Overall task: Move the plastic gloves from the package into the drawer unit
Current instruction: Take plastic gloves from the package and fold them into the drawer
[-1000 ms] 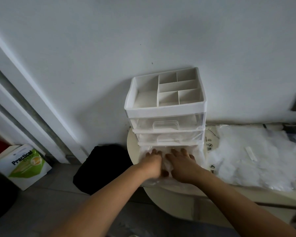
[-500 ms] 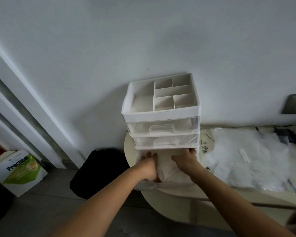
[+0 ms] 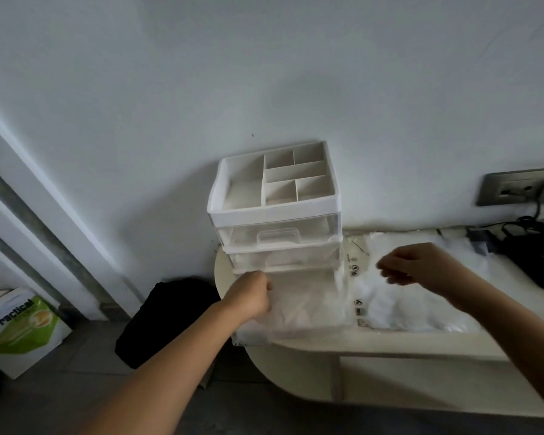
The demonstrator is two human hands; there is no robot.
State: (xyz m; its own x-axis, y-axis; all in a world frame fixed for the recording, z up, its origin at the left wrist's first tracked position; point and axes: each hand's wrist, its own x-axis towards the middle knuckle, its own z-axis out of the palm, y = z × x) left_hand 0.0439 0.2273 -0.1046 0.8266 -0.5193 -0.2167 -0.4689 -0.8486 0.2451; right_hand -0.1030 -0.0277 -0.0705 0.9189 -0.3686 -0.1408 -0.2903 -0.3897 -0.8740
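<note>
Gripping gloves (image 3: 305,306) in drawer unit's (image 3: 274,215) open drawer with curled left hand (image 3: 248,296); holding right hand (image 3: 421,265) loosely spread above package (image 3: 405,309) right of it.

Both arms are bare: the left forearm (image 3: 170,368) at 7 o'clock, the right forearm (image 3: 500,321) at 4 o'clock. The left hand (image 3: 248,296) and right hand (image 3: 421,265) are bare too, and the right fingers (image 3: 390,265) look blurred.

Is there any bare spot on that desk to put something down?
Bare: the desk strip in front of the glove package, and the drawer unit's top tray. Crowded: the open bottom drawer and black cables at right.
</note>
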